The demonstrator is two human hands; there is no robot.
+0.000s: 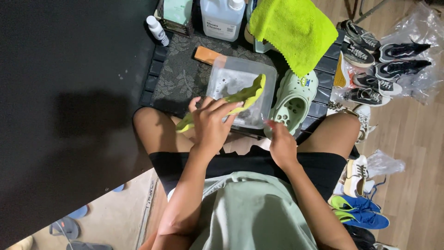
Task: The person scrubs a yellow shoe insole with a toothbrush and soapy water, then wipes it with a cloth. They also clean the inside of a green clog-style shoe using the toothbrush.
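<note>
L hand [210, 127] grips curved green insole [245, 96] over clear tub [222, 76].

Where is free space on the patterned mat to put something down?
The patterned mat is bare between the white bottle and the clear tub. The right side is crowded: green clog, yellow cloth, sneakers.

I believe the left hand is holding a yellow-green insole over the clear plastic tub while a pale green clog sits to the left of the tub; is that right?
Not quite: the head view shows the pale green clog to the right of the clear plastic tub, not the left. The left hand does hold the yellow-green insole over it.
</note>
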